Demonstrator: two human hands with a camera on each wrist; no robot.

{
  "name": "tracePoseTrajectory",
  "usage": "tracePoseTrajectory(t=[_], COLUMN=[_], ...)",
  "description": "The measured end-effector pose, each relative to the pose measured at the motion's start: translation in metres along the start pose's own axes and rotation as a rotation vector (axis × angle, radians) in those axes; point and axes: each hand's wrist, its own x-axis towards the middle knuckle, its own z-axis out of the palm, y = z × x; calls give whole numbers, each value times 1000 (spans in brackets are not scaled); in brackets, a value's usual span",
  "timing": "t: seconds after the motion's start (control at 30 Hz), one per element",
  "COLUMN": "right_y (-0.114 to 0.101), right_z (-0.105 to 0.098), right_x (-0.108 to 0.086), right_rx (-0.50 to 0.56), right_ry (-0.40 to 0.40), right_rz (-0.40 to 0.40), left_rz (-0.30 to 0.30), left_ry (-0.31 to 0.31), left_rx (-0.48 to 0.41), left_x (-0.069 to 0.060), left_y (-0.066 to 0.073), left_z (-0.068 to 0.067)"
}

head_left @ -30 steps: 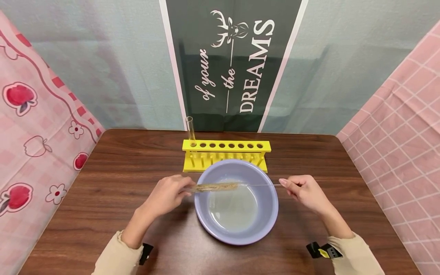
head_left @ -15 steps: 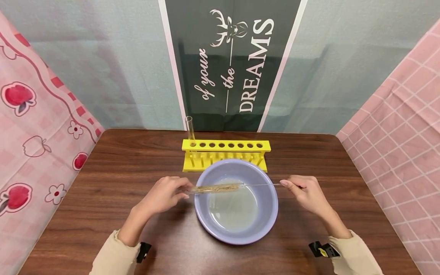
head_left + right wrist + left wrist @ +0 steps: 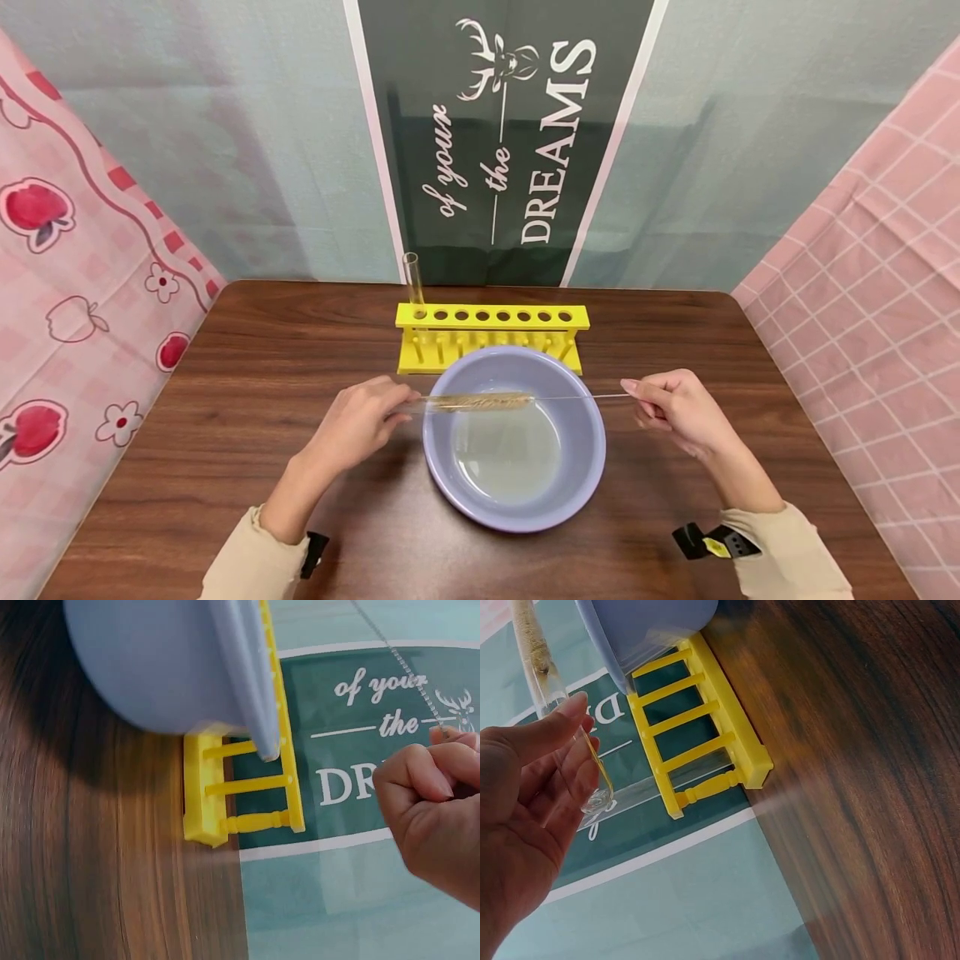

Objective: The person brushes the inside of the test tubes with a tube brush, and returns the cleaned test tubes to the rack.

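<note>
My left hand holds a clear glass test tube near its rounded end, thumb against fingers. The tube lies sideways over the lilac basin, which has cloudy water in it. Tan bristles of a test tube brush fill much of the tube; where the glass ends around them is hard to tell. On the basin's right side, my right hand pinches the brush's thin twisted wire handle between thumb and curled fingers. The wire runs nearly level across the basin.
Behind the basin stands a yellow test tube rack, partly hidden by the basin's rim. Another clear test tube stands upright in its leftmost hole. The brown wooden table meets a printed cloth backdrop at its far edge.
My right hand has moved slightly right and away from me, and the brush has shifted right with it. The tube lies more level than before; my left hand stays about where it was.
</note>
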Motion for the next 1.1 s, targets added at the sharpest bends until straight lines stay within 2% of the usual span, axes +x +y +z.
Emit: tracePoseTrajectory(t=[0.13,0.23,0.3,0.4,0.57,0.7,0.83,0.9,1.0,1.1], right_y=[0,-1,-2,-2,-1,3,1,-2,-1,9], right_z=[-5,-6,-6,-3,0,1,5,8,9,3], right_x=[0,0,-1,-3,-6,-8,-10,-10,-9,-8], right_rx=[162,215,221,79,-327,-506,-608,-623,-628,-636], right_ry=[-101,-130,-117,-44,108,140,122,116,110,105], right_rz=[72,110,121,88,23,-62,-209,-272,-334,-371], left_rz=[14,20,22,26,15,-13,-50,-61,-70,-79], left_ry=[19,28,29,20,-14,-76,-154,-185,-219,-243], left_rx=[17,19,13,-15,-65,-85,-104,-113,-133,-152], left_x=[-1,-2,-3,-4,-7,-7,-6,-7,-7,-8], left_y=[0,-1,-1,-3,-8,-11,-14,-16,-19,-22], left_z=[0,0,0,1,0,-3,-6,-6,-7,-6])
